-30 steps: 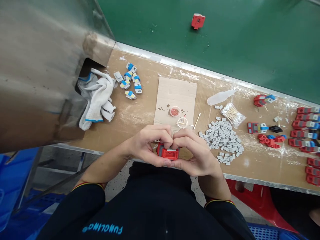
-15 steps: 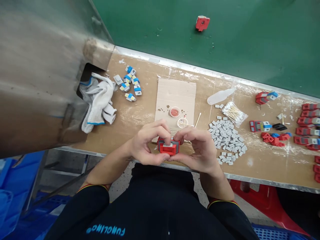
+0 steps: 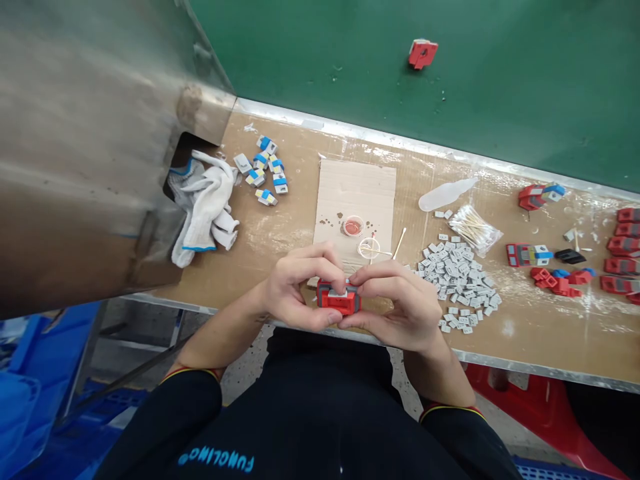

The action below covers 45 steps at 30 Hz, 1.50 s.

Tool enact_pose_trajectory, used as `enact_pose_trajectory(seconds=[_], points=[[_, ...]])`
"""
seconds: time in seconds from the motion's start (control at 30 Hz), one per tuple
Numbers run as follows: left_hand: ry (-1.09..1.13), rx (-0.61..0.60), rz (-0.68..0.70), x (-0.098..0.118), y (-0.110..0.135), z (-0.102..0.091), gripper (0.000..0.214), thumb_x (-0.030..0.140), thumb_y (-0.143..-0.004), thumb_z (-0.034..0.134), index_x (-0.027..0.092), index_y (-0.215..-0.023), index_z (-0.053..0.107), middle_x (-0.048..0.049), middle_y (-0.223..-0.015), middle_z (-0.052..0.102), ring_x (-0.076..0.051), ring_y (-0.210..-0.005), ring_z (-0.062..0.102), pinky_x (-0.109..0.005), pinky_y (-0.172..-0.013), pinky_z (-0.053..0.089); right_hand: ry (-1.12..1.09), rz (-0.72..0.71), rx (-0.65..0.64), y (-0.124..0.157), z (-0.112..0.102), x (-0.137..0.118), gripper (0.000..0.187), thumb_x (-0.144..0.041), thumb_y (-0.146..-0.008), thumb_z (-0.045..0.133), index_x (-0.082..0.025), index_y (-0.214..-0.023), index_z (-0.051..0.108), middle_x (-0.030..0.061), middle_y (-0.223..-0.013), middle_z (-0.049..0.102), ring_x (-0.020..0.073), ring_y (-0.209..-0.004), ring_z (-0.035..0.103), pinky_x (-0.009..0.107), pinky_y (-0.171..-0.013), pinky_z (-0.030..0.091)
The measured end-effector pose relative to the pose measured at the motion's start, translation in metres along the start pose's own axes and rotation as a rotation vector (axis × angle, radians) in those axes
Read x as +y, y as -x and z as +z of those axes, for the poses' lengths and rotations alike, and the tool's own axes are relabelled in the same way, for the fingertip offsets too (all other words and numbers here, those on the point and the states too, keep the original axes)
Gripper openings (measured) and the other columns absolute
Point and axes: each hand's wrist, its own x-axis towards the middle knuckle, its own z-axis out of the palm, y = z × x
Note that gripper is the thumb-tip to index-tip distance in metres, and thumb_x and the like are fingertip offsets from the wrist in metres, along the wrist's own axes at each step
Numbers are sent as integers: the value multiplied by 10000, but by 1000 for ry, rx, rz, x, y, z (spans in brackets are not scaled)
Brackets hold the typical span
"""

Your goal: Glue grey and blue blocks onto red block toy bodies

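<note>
While both hands curl inward, fingertips pinch red part.

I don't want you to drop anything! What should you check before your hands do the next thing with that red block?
1. Both hands grip the red block: left hand and right hand pinch it from either side. Ok.
2. Small grey piece sits on top of the block, under the fingertips. Pressed fully in: cannot tell.
3. Pile of grey pieces lies close beside the right hand. Ok.
4. Cup of red liquid stands upright on the cardboard, apart from the hands. Ok.
5. Cotton swab lies beside the cardboard, nothing on it. Ok.
</note>
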Motion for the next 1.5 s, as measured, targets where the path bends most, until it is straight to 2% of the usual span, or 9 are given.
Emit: enact_pose_trajectory(seconds=[0.47,0.63,0.8,0.97,1.1,1.23,1.4,1.5], points=[[19,9,24,0,0,7,261,423,-984,712,202,-892,609,2,-740,625,-100,-623,580,-182,-547,493,-22,25,5,-3,-4,-2,241,-268,-865,885,-204,-973,679,60,-945,808,175,-800,799,265,-696,682],[65,26,16,-3,1,9,286,421,-956,752,208,-883,574,8,-742,619,-105,-629,589,-188,-565,507,-30,10,7,-1,-5,1,268,-342,-851,895,-204,-928,680,60,-945,799,165,-792,791,251,-680,679],[10,19,38,-3,1,5,278,417,-965,751,198,-866,613,-12,-773,632,-110,-651,621,-194,-593,537,-9,1,25,0,-4,1,254,-336,-862,887,-202,-922,680,61,-942,802,159,-797,793,241,-686,681],[6,31,62,-1,1,6,281,405,-989,723,194,-853,597,1,-778,599,-84,-622,586,-163,-552,503,18,-3,31,-2,-3,-2,219,-310,-885,870,-210,-913,677,56,-930,805,160,-761,792,242,-646,679],[15,12,28,1,2,6,282,408,-994,705,199,-853,579,1,-769,605,-88,-610,576,-174,-542,501,32,-10,20,-2,-3,-2,197,-289,-898,857,-205,-911,678,54,-917,805,155,-760,792,242,-655,683],[-6,-40,1,3,1,0,206,336,-1025,632,192,-880,611,-39,-819,670,-122,-679,651,-215,-604,567,39,-45,12,1,-6,-1,196,-312,-904,850,-207,-954,692,50,-921,806,157,-761,786,259,-652,689],[-139,-110,74,5,-1,-11,45,198,-975,673,183,-932,676,-74,-881,719,-212,-948,748,-324,-853,660,65,-90,-39,7,-10,0,120,-256,-952,794,-199,-1006,703,65,-979,810,156,-767,772,281,-652,686],[-235,-131,99,6,-1,-15,19,199,-971,714,202,-965,696,-70,-893,740,-211,-956,732,-333,-844,660,113,-110,-67,10,-11,0,98,-207,-945,792,-192,-988,706,67,-972,801,153,-731,745,292,-620,667]])
